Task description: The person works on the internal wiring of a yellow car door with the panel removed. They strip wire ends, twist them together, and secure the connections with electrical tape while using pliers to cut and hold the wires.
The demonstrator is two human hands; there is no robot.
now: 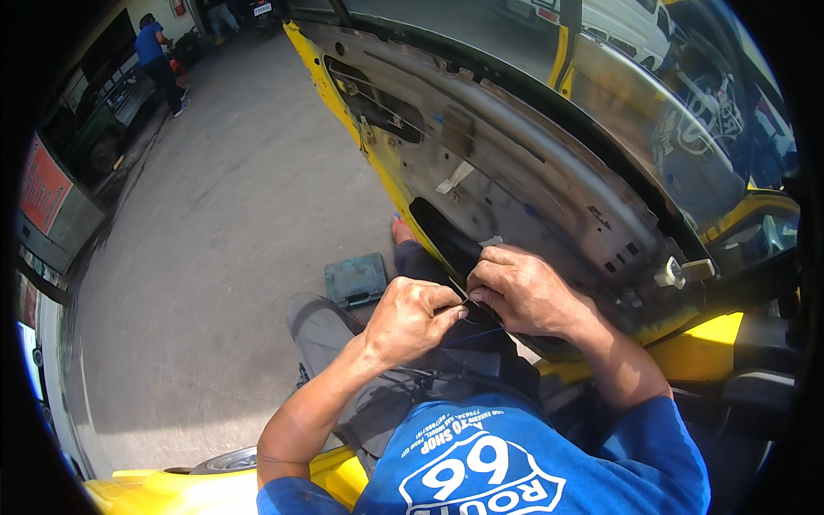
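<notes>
In front of my lap, my left hand [410,319] and my right hand [525,290] almost meet, each in a pinch. Between the fingertips runs a thin wire [466,303], and both hands grip it. A thin blue wire [481,334] hangs just below the right hand. Beyond my hands stands a yellow car door [515,163], its bare metal inner side facing me. My right hand is close to the dark opening [442,230] low in that door. Most of the wire is hidden by fingers.
A teal tool case [355,279] lies on the grey concrete floor [232,223] beside my leg. A white plastic piece [669,273] sticks out at the door's right end. Yellow bodywork [189,493] is at lower left. Far left, a person in blue [153,51] stands.
</notes>
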